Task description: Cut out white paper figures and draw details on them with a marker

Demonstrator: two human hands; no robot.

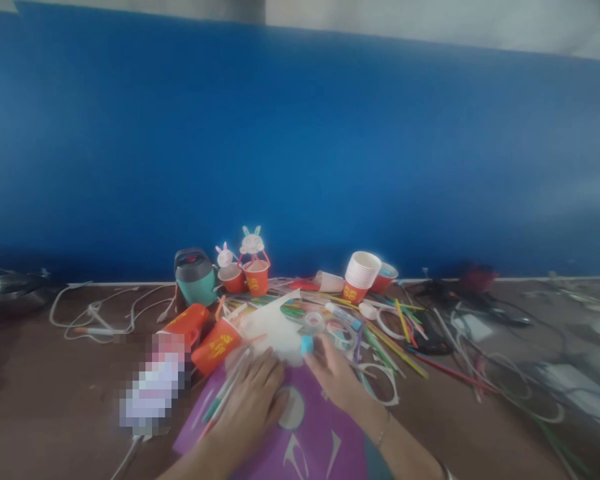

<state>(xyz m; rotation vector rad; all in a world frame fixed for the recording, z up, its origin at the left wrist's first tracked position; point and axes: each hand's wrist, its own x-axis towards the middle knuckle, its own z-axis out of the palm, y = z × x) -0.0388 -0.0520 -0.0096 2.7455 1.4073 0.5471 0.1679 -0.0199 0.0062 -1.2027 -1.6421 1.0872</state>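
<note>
My left hand (255, 393) rests with its fingers spread on a purple sheet (330, 427), beside some pens or markers (220, 400). Between its thumb and my right hand lies a pale round piece (293, 408). My right hand (330, 373) is at the sheet's upper right, with its fingertips around a small light-blue object (307, 345), perhaps a cap or glue stick end. White paper (275, 327) lies just beyond both hands. Pale cut shapes (296, 453) show on the lower part of the sheet.
Orange-red cups (217, 345) lie at the left, near a teal container (196, 277). Two cups with rabbit figures (253, 241) stand behind. Stacked cups (363, 270), tape rolls (314, 322) and colored sticks (395, 347) are at the right, with tangled cables (510, 380) farther right.
</note>
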